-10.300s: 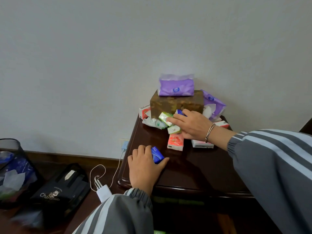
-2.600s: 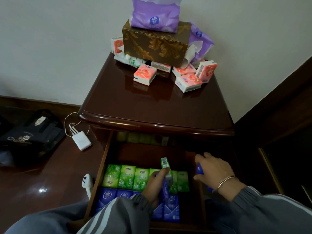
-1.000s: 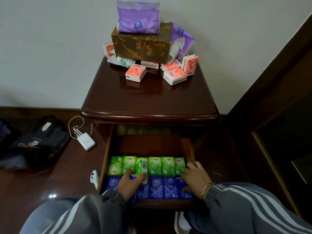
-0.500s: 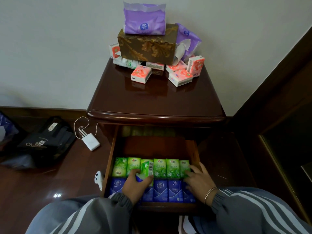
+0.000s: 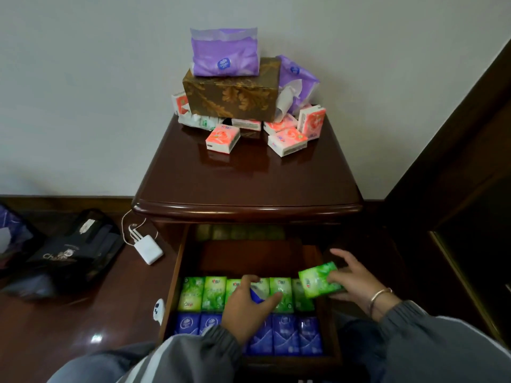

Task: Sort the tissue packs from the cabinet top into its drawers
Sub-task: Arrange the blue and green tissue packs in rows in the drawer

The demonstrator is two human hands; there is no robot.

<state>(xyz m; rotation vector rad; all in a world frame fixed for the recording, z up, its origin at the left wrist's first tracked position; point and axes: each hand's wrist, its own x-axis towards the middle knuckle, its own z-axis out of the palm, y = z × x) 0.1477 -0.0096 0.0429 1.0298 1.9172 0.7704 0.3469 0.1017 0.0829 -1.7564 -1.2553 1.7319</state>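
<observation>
The dark wooden cabinet (image 5: pixel 249 186) has its top drawer (image 5: pixel 171 294) pulled out. Inside lie a row of green tissue packs (image 5: pixel 203 294) and, nearer me, a row of blue packs (image 5: pixel 286 337). My left hand (image 5: pixel 246 308) is over the middle of the drawer, fingers curled round a blue pack (image 5: pixel 255 295). My right hand (image 5: pixel 354 280) holds a green pack (image 5: pixel 318 280) lifted above the drawer's right end. Several pink packs (image 5: pixel 222 138) lie on the cabinet top before a brown patterned tissue box (image 5: pixel 232 98) with a purple pack (image 5: pixel 225 53) on it.
A white charger (image 5: pixel 148 248) with its cable and a black bag (image 5: pixel 72 255) lie on the floor at the left. A small white object (image 5: pixel 159 310) sits beside the drawer's left side. Dark wooden furniture (image 5: pixel 456 189) stands close on the right.
My right hand has lifted a green pack out of the row's right end and moved it right. My left hand has shifted right and now grips a blue pack among the green ones.
</observation>
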